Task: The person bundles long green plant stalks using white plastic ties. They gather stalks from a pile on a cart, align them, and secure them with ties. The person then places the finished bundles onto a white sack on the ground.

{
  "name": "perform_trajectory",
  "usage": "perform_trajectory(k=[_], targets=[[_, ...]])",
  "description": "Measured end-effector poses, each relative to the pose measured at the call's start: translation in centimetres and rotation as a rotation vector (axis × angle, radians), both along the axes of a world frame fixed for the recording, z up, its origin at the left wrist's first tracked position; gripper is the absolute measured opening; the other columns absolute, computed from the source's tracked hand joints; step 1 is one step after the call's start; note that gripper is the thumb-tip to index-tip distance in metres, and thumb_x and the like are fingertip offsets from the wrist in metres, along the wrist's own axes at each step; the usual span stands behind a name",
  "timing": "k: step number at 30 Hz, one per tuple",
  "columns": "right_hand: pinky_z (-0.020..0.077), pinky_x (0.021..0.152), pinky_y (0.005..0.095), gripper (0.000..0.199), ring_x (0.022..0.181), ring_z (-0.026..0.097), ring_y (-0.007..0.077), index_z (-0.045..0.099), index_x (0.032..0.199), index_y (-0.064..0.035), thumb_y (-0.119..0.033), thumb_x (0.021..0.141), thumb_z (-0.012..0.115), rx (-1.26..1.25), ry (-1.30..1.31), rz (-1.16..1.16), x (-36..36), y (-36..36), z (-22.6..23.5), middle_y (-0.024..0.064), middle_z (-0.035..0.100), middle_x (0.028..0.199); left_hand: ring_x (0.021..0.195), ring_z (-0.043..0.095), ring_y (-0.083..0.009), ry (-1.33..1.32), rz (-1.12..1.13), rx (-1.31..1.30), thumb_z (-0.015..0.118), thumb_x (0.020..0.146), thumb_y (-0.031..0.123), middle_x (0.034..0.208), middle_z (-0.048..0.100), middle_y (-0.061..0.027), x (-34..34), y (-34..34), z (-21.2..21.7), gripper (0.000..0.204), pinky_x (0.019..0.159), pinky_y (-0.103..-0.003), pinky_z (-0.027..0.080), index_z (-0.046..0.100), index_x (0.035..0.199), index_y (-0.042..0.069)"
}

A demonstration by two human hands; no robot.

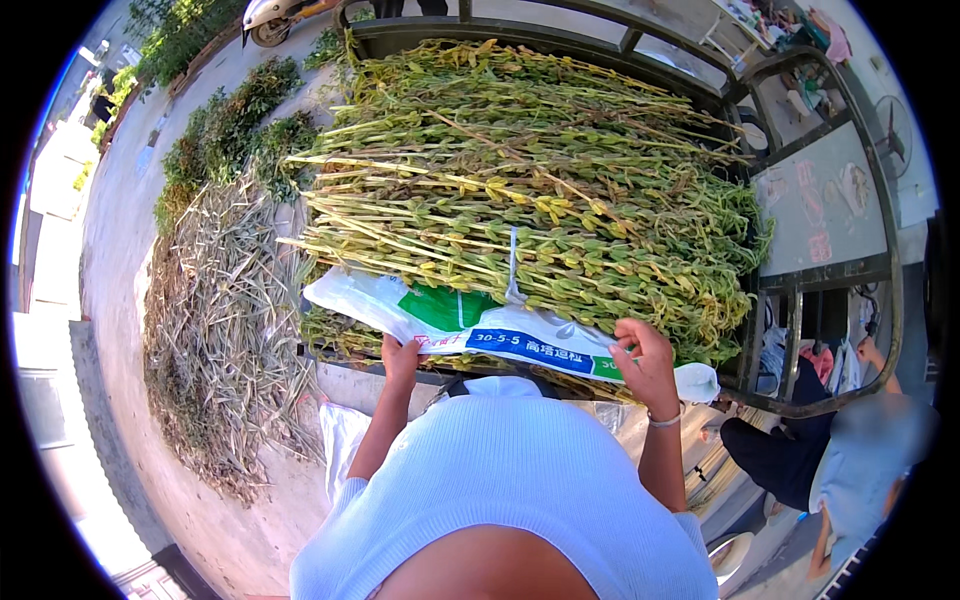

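Observation:
A big heap of green-yellow cut stalks with pods (560, 150) fills the bed of a metal-railed cart. Along its near edge lies a flattened white plastic sack (330, 292) with green and blue printed panels. My left hand (400, 362) grips the sack's near edge left of its middle. Toward its right end my right hand (647, 366), a bracelet at the wrist, holds the sack between thumb and curled fingers. A pale tie strip (514, 262) runs over the stalks and ends in a knot just above the sack. Some stalks show below the sack.
The cart's dark metal rail (868, 268) borders the heap on the right. Dry stalks (228, 320) lie piled on concrete at left, with leafy green plants (235, 125) beyond. At lower right another person (860, 465) sits close by. A scooter (272, 22) stands at the far left.

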State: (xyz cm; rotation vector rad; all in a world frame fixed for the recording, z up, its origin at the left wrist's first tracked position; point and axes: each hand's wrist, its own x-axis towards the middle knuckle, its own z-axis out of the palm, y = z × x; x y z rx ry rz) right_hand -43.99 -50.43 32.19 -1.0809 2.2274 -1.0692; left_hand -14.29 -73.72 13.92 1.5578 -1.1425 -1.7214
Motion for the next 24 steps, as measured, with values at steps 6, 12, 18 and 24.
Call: perform_trajectory(k=[6, 12, 18, 24], targets=[[0.0352, 0.091, 0.0502, 0.085, 0.117, 0.04, 0.036, 0.039, 0.135, -0.0134, -0.028, 0.062, 0.081, 0.288, 0.711, 0.353, 4.7, -14.1, -5.3, 0.0184, 0.039, 0.131, 0.072, 0.065, -0.0211, -0.107, -0.014, -0.098, 0.05, 0.073, -0.007, 0.091, 0.063, -0.0146, 0.2, 0.2, -1.8, 0.037, 0.05, -0.03, 0.055, 0.048, 0.111, -0.006], [0.0285, 0.094, 0.057, 0.096, 0.124, 0.032, 0.0427, 0.033, 0.141, -0.021, -0.031, 0.059, 0.083, 0.29, 0.915, 0.415, 3.6, -18.1, -12.1, 0.0225, 0.031, 0.141, 0.075, 0.065, -0.0365, -0.358, -0.114, -0.35, 0.057, 0.069, 0.003, 0.082, 0.063, -0.0259, 0.7, 0.1, -3.9, 0.025, 0.065, -0.044, 0.051, 0.051, 0.091, -0.009], [0.0345, 0.087, 0.0522, 0.096, 0.114, 0.042, 0.0337, 0.037, 0.135, -0.0162, -0.036, 0.053, 0.085, 0.278, 0.838, 0.478, 0.3, -20.1, -8.8, 0.0128, 0.045, 0.128, 0.083, 0.058, -0.0451, -0.505, -0.342, -0.557, 0.053, 0.071, 0.001, 0.087, 0.06, -0.0276, -0.7, 0.0, 2.2, 0.026, 0.074, -0.049, 0.048, 0.054, 0.096, -0.004], [0.0494, 0.078, 0.0425, 0.09, 0.093, 0.061, 0.0344, 0.042, 0.131, -0.0105, -0.036, 0.054, 0.084, 0.156, 0.505, 0.466, -7.7, -24.8, -4.4, 0.0176, 0.062, 0.106, 0.079, 0.062, -0.0394, -0.691, -0.613, -0.564, 0.051, 0.074, 0.004, 0.088, 0.06, -0.0219, -1.0, 0.4, 6.2, 0.029, 0.068, -0.047, 0.051, 0.057, 0.102, 0.004]])
